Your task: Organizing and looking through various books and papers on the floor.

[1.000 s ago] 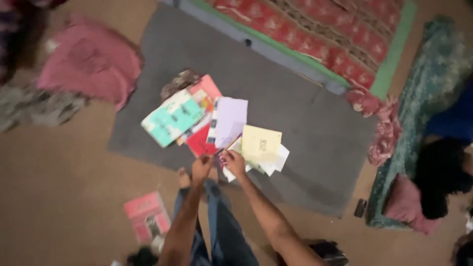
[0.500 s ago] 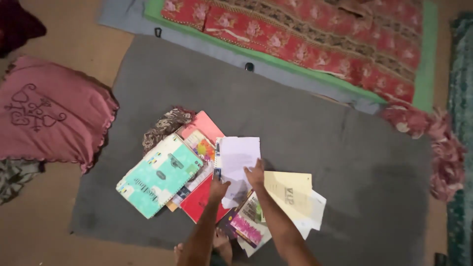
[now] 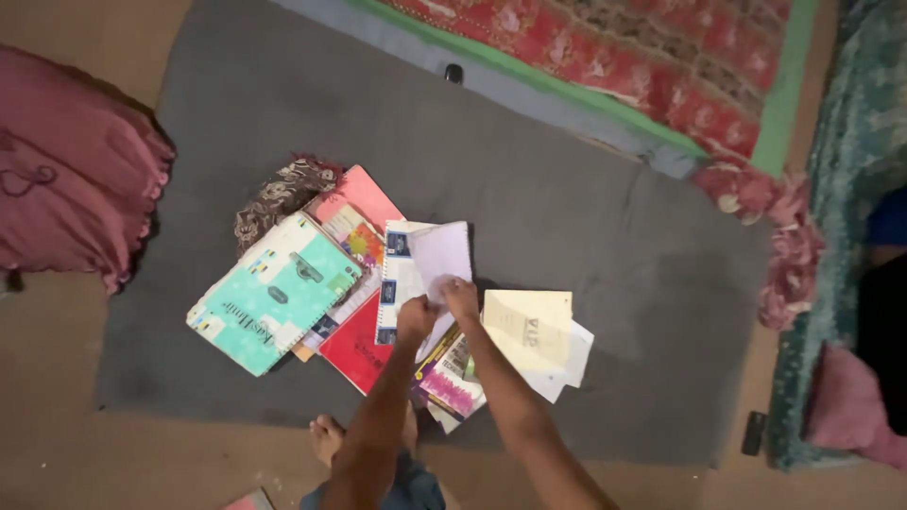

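Reading left to right, we are seeing a pink cushion [image 3: 80,179] on the floor, then a grey mat [image 3: 586,217] carrying a fan of books: a turquoise clipboard-style folder [image 3: 274,293], a pink book [image 3: 364,194], a red notebook [image 3: 359,349]. Our left hand [image 3: 416,316] and right hand [image 3: 460,297] are pinching a lilac sheet [image 3: 441,255] over a spiral notebook [image 3: 397,283]. Cream papers [image 3: 529,326] are lying rightward. Sorting appears barely underway; most items are lying unstacked.
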